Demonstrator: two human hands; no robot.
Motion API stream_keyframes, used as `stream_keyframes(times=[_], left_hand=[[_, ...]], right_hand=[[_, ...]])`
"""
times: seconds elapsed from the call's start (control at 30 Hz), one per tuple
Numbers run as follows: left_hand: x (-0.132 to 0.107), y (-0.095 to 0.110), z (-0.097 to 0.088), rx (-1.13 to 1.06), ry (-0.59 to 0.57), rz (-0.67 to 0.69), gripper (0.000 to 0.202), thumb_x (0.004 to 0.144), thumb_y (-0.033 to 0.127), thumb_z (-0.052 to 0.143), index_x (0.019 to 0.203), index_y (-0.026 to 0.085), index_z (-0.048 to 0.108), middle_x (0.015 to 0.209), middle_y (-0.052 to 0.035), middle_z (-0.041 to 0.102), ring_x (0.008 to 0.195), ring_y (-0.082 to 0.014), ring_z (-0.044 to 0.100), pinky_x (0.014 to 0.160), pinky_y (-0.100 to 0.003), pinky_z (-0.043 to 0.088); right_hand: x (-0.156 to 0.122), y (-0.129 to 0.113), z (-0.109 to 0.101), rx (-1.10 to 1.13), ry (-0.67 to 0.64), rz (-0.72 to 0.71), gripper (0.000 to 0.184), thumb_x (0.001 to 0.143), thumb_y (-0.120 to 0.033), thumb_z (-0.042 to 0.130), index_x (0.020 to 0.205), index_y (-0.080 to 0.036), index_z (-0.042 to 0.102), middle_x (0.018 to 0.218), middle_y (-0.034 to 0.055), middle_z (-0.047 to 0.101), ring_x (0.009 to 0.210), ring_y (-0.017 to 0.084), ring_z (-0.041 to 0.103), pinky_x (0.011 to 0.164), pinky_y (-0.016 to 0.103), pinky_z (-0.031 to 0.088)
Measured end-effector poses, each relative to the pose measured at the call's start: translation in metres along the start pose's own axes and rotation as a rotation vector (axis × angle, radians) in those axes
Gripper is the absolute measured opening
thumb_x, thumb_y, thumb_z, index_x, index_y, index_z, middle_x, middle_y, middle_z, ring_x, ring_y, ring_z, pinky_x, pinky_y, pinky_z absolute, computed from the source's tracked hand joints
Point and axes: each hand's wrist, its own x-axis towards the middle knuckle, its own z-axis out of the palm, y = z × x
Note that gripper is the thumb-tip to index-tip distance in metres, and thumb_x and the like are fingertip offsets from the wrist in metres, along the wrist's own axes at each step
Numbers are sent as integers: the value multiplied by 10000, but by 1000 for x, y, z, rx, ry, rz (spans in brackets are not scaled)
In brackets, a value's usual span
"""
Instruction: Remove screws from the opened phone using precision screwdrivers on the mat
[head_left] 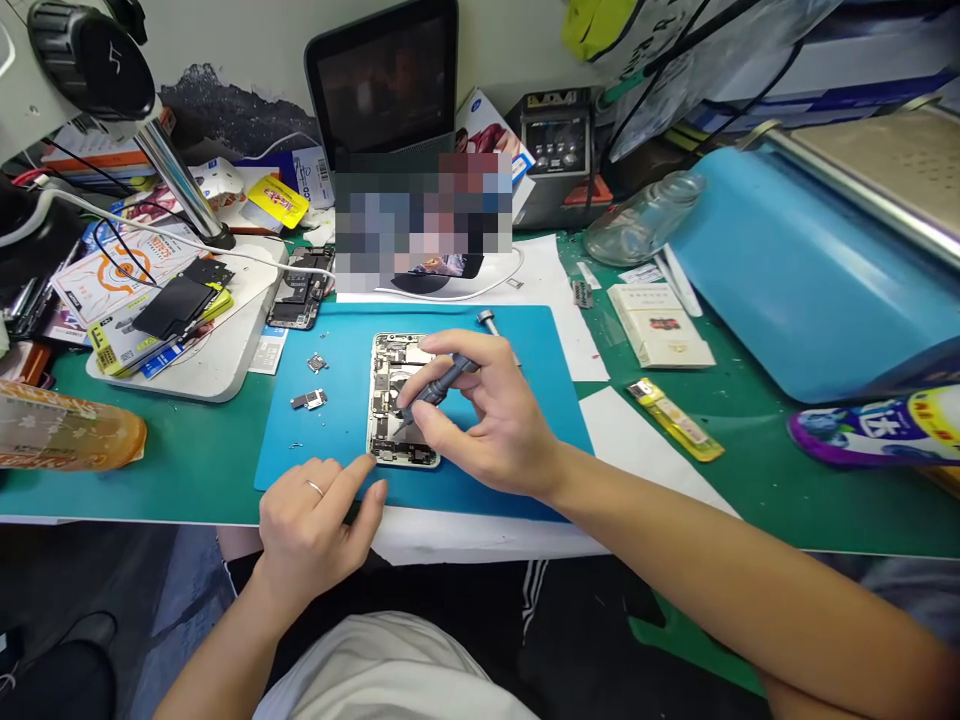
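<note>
An opened smartphone (pixel 381 400) lies on the blue mat (pixel 341 330) with its inner parts bare. My right hand (pixel 491 410) is closed around a dark grey precision screwdriver (pixel 442 383), held slantwise above the phone. Its thin tip points down at the phone's lower half; whether it touches a screw is too small to tell. At the phone's lower left corner rests the index fingertip of my left hand (pixel 319 515), which holds nothing, its thumb apart. Left of the phone lie a small metal bracket piece (pixel 308 399), another small part (pixel 317 363) and tiny screws.
Another screwdriver-like tool (pixel 487 320) lies behind my right hand. A second opened phone (pixel 298 290) is at the back left, near a white stand base (pixel 225 360) piled with cards. A drink cup (pixel 75 427) lies left; a glass jar (pixel 641 220) and cigarette-pack-like box (pixel 660 328) are right.
</note>
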Motion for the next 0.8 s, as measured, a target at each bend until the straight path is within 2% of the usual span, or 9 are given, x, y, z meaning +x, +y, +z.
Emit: stream_keyframes(times=[0.13,0.23,0.37,0.8], left_hand=[[2,1,-1,37,-56,-2,275,959,159,627,1227,139,688,639,34,521,572,-153,451,563,-330,324],[3,1,-2,41,-87,1,327,967,161,600,1286,142,670,668,25,536,589,-157,463,571,-330,331],[5,1,-1,56,-94,6,326,970,145,582,1284,145,669,689,21,537,600,-154,460,573,-321,331],[3,1,0,74,-89,16,281,969,123,614,1236,131,703,689,19,532,615,-155,449,580,-330,326]], right_hand=[[-1,-1,1,13,-69,37,417,936,-113,564,1299,-257,418,958,-8,638,785,129,702,594,248,565],[-2,-1,2,7,-108,27,416,943,-118,563,1306,-257,415,963,-7,636,812,138,716,613,255,576],[-3,2,4,-9,-116,-20,401,957,-115,567,1308,-255,435,952,-14,630,822,133,723,647,252,583],[-1,4,4,-5,-130,-49,446,949,-68,580,1334,-248,447,941,-19,632,737,100,661,560,195,543]])
